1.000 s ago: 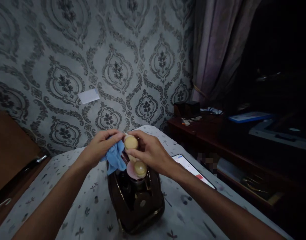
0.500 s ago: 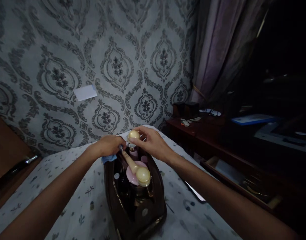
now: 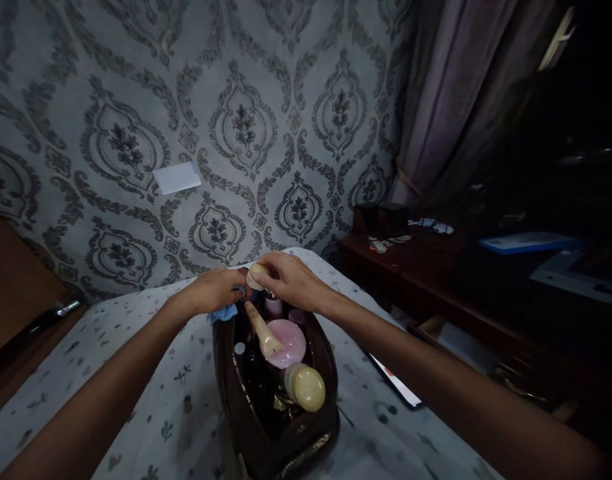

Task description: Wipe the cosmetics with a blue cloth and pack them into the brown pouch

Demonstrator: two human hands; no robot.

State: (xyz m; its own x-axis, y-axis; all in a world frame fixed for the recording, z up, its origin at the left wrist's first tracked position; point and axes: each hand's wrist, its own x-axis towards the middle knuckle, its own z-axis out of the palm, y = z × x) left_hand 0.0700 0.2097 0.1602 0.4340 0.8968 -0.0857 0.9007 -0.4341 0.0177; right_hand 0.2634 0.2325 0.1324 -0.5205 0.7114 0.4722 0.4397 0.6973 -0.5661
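An unzipped dark brown bag (image 3: 226, 380) stands on the bed, packed with cosmetics. At its far end my right hand (image 3: 296, 283) grips a small round container with a pale yellow cap (image 3: 257, 275), tilted toward the left. My left hand (image 3: 216, 291) is closed on a blue cloth (image 3: 223, 313), which hangs at the bag's far left rim; its fingertips are partly hidden. Inside the bag lie a beige tube (image 3: 260, 330), a round pink lid (image 3: 289, 343) and a yellow-capped jar (image 3: 307, 388). A white cap (image 3: 240, 349) shows along the left side.
A phone (image 3: 396, 381) lies on the patterned bedsheet (image 3: 151, 387), partly under my right forearm. To the right is a dark red desk (image 3: 386, 267) with an open drawer (image 3: 431, 328). A brown wooden panel (image 3: 21, 280) stands at the left, and patterned wallpaper is behind.
My left hand and the blue cloth have lowered to the bag's rim. The right hand's yellow-capped container has tilted leftward. Inside the bag, the other yellow-capped jar has shifted nearer, exposing the pink lid.
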